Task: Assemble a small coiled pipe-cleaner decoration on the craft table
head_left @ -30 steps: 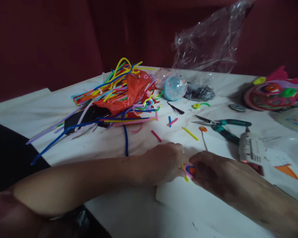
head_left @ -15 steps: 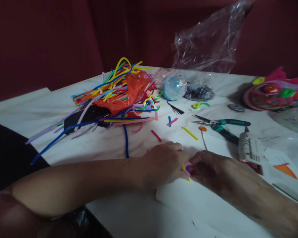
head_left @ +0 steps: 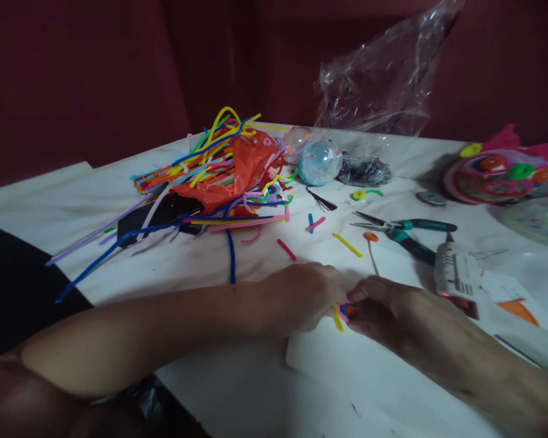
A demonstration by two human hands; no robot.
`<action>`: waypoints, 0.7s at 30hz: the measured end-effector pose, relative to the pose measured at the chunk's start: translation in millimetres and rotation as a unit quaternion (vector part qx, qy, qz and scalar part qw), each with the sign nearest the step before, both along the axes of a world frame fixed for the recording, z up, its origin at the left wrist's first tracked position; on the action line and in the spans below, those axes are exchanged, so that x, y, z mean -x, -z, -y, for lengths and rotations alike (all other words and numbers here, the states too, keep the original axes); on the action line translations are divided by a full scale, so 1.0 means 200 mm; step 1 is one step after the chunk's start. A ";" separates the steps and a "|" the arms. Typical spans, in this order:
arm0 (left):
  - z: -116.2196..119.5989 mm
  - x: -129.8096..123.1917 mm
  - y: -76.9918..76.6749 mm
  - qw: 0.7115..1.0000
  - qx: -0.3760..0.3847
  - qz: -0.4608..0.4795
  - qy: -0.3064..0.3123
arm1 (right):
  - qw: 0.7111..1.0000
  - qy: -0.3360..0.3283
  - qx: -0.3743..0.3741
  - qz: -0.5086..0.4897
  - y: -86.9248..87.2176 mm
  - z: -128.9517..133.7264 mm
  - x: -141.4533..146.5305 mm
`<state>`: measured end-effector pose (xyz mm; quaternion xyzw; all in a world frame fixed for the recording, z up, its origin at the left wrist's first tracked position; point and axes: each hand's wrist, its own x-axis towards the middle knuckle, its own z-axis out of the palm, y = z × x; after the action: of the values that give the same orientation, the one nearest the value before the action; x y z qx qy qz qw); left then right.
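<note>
Between my two hands is a small coiled pipe-cleaner piece in pink, blue and orange, with a yellow strip at its left side. My right hand pinches the coil from the right. My left hand is closed against its left side, its fingertips mostly hidden behind the hand, touching the yellow strip. Just beyond the hands lie a yellow piece, a magenta piece, and an orange coil on a pale stem.
Green-handled pliers and a white glue gun lie to the right. A pile of pipe cleaners is at the back left. Clear balls, a plastic bag and a decorated pink object stand further back.
More of the yellow strip now shows below the coil. My left hand has shifted slightly, and the objects at the right appear a little further left.
</note>
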<state>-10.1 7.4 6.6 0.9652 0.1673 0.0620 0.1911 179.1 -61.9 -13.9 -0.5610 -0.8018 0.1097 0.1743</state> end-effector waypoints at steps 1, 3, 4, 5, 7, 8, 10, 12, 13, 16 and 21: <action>0.00 0.00 0.00 1.000 0.004 0.001 0.003 | 1.000 -0.005 -0.001 0.000 0.00 0.00 0.00; -0.01 0.00 0.00 1.000 0.011 0.010 0.000 | 1.000 -0.018 -0.004 -0.004 -0.01 0.01 0.00; 0.00 -0.01 0.00 1.000 0.011 0.015 -0.004 | 1.000 -0.021 -0.005 -0.004 -0.01 0.01 0.00; 0.00 -0.01 0.00 1.000 0.009 0.019 -0.008 | 1.000 -0.023 -0.005 -0.003 -0.02 0.01 0.00; 0.00 -0.01 0.00 1.000 0.002 0.023 -0.015 | 1.000 -0.029 -0.006 -0.002 -0.03 0.02 0.00; 0.00 -0.01 0.00 1.000 0.000 0.025 -0.018 | 0.999 -0.035 -0.007 -0.002 -0.03 0.02 0.01; 0.01 -0.01 0.00 1.000 0.002 0.022 -0.022 | 0.999 -0.042 -0.017 -0.001 -0.04 0.02 0.01; 0.01 -0.01 -0.01 1.000 0.006 0.015 -0.027 | 0.998 -0.049 -0.033 -0.003 -0.05 0.02 0.01; 0.01 -0.01 -0.01 0.999 0.008 0.015 -0.027 | 0.998 -0.050 -0.036 -0.005 -0.05 0.02 0.02; 0.01 -0.01 -0.02 0.999 0.009 0.015 -0.028 | 0.998 -0.051 -0.024 -0.014 -0.04 0.01 0.01; 0.01 -0.02 -0.01 0.999 0.000 -0.004 -0.038 | 0.999 -0.045 -0.001 -0.018 -0.02 0.00 -0.01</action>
<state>-7.0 4.5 7.8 0.9585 0.2042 0.0649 0.1881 180.8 -61.2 -9.3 -0.5218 -0.8231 0.1267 0.1846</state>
